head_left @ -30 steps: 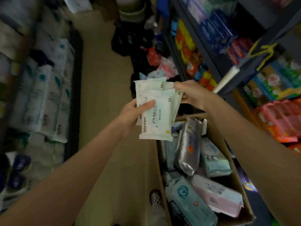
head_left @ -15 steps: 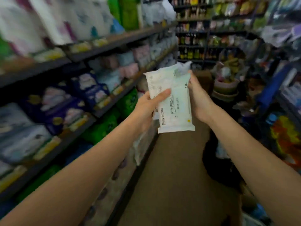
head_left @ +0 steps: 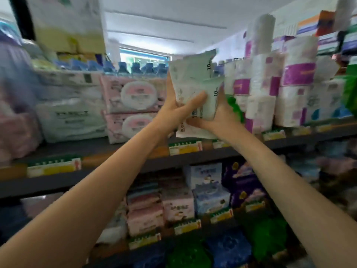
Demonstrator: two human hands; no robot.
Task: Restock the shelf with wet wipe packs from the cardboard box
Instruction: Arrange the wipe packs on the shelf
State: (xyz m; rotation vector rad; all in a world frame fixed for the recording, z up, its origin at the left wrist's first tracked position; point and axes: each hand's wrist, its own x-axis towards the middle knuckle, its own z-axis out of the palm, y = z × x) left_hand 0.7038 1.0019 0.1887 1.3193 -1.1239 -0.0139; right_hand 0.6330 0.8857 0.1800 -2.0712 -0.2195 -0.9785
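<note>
- Both hands hold a small stack of pale green and white wet wipe packs raised in front of the upper shelf, upright and tilted slightly to the right.
- At least 2 packs show, each with a printed "10" on its right edge; how many more sit behind them cannot be told.
- The left hand grips the stack from the left, its thumb laid across the front face and its fingers wrapped behind.
- The right hand grips the stack from the lower right, its thumb under the front lower edge and its fingers curled round the right side.
- The stack is held in the air just in front of the gap between the pink wipe packs on the left and the purple-labelled paper rolls on the right.
- A green package sits on the shelf just behind the right hand.
- Yellow and green price tags line the shelf's front edge below the hands.
- The lower shelf holds pink, white, blue and purple packs.
</note>
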